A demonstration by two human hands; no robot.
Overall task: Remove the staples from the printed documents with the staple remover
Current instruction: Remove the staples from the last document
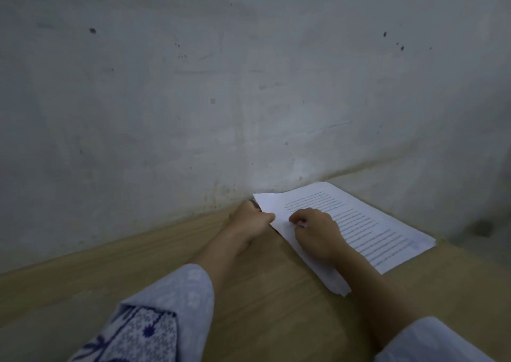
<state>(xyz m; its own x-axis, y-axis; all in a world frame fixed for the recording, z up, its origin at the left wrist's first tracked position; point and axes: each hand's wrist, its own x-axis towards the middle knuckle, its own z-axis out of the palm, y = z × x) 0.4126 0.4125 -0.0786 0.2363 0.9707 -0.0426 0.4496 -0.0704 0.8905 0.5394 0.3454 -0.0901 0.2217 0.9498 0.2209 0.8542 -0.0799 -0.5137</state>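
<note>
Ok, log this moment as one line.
left hand: grips paper edge, tool unclear | right hand: rests on printed documents | table: wooden

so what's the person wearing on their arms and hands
Both hands are bare: no gloves, rings or watch show on the left hand or the right hand. The forearms are uncovered, with the sleeves pushed back toward the elbows. The left sleeve is pale blue with faint white flower marks, with a dark blue print on white cloth below it. The right sleeve is plain pale blue.

White printed pages [359,223] lay flat and askew on the wooden desk, their far corner close to the wall, lines of text facing up.
</note>
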